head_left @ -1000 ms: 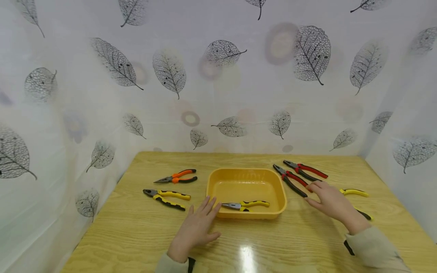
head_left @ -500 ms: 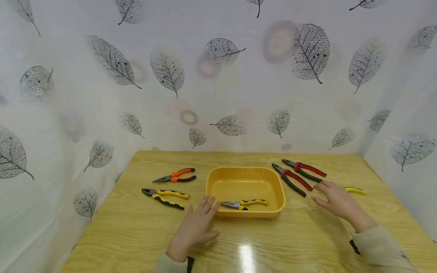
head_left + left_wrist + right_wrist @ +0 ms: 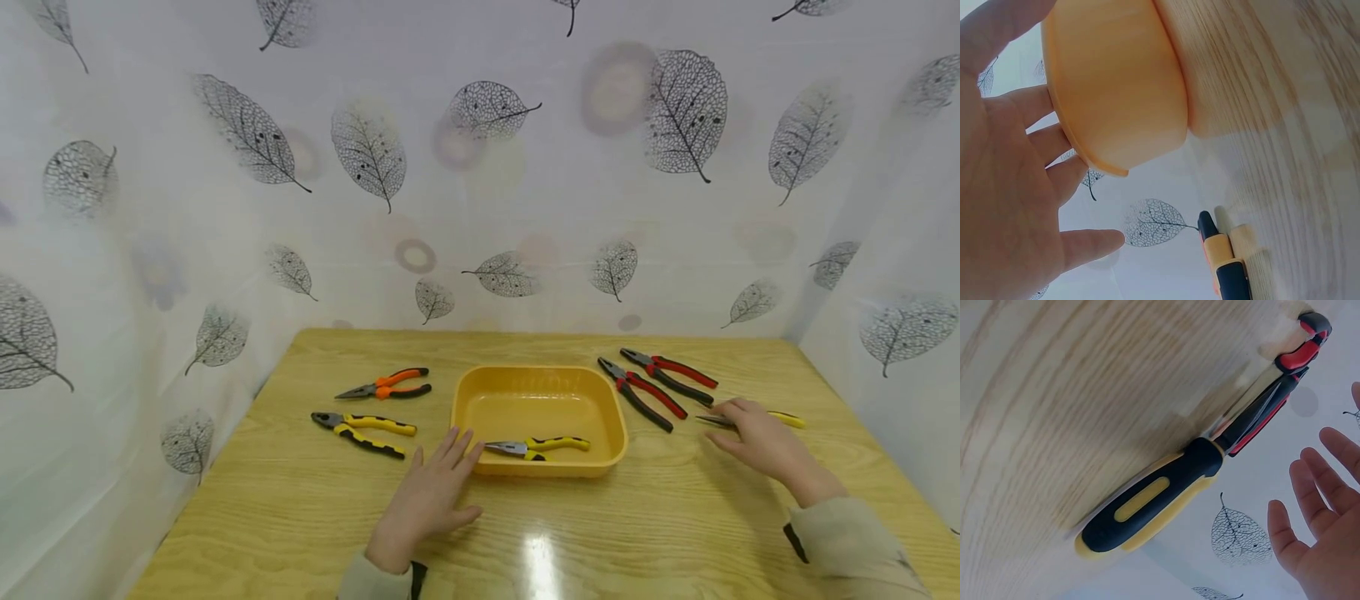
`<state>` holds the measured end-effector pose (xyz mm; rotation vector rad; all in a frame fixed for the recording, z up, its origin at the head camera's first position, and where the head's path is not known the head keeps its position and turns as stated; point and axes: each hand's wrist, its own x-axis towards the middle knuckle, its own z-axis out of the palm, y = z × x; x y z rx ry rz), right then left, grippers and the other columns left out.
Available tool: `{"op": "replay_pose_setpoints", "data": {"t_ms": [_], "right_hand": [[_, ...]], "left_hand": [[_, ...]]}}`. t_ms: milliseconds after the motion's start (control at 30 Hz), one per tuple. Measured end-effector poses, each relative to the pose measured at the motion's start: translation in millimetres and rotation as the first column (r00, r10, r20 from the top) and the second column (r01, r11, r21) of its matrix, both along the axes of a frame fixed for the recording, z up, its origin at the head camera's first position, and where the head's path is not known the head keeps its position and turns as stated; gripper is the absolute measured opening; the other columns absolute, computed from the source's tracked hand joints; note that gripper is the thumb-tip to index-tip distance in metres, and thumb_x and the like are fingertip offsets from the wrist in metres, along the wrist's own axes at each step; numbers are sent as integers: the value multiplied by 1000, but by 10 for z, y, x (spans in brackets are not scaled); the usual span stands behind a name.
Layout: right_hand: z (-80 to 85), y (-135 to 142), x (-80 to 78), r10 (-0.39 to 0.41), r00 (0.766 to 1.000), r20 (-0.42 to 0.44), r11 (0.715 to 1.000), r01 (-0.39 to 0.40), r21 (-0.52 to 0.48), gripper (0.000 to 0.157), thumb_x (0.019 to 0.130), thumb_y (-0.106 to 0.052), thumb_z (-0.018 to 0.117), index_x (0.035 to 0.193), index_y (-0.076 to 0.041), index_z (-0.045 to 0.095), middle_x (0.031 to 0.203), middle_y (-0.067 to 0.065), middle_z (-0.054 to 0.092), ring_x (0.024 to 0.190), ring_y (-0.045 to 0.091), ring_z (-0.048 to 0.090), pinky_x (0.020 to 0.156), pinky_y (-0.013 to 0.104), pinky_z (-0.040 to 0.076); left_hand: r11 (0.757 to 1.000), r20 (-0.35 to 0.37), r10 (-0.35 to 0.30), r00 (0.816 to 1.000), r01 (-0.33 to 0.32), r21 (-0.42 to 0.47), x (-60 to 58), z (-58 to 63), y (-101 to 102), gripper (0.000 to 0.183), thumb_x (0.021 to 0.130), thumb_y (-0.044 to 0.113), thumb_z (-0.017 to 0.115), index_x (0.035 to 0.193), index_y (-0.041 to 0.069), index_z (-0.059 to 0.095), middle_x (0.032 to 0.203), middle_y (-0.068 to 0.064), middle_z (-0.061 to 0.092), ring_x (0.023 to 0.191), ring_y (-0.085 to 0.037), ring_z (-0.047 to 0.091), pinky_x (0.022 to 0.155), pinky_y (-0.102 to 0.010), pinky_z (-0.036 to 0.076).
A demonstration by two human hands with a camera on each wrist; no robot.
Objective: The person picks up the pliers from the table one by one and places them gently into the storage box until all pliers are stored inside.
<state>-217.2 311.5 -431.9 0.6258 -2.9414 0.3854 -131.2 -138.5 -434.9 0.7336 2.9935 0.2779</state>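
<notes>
My left hand rests its straight fingers on the front left rim of a yellow tray; the left wrist view shows these fingers along the tray wall. Inside the tray lies a pair of long-nose pliers with yellow-and-black handles. At the right, my right hand is over another pair of yellow-and-black pliers, hiding their middle; their slim dark nose shows left of my fingers. In the right wrist view, my fingers are spread apart, beside the pliers' handle.
Two pairs of red-and-black pliers lie right of the tray. To its left lie orange-and-black long-nose pliers and yellow-and-black combination pliers. A leaf-patterned white curtain stands behind and beside the wooden table.
My right hand has moved right, away from the red-and-black pliers and over the yellow-and-black ones, whose nose now shows. My left hand has stayed at the tray.
</notes>
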Motion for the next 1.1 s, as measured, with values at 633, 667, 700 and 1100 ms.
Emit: {"op": "replay_pose_setpoints", "data": {"t_ms": [633,667,700,1100], "right_hand": [[-34,365,-84,-87,993,85,994,81,70,48,80,-28,64,107,9,54,107,31,47,95,49,42,70,60,38],[-38,374,-89,-88,992,88,994,82,74,48,79,-28,64,108,9,53,108,31,47,96,49,42,70,60,38],[-41,384,-95,-91,992,91,993,84,80,49,79,-28,65,108,9,53,108,32,47,96,49,42,70,60,38],[-103,480,-148,-92,990,103,988,78,135,53,77,-27,66,110,12,51,109,34,45,94,51,43,68,58,39]], "left_hand": [[1000,-18,1,1000,-2,-5,3,-11,16,81,77,50,61,140,13,27,145,-9,19,132,-26,12,92,-62,23],[1000,-16,2,1000,-2,-3,2,-10,14,81,77,49,61,140,13,27,145,-9,19,132,-26,12,92,-62,23],[1000,-15,1,1000,-1,-2,3,-9,14,81,77,49,61,140,13,27,145,-9,19,132,-26,12,92,-62,22],[1000,-33,-8,999,8,-3,9,-5,16,81,76,49,61,140,12,27,145,-10,20,132,-27,13,91,-63,24]]}}
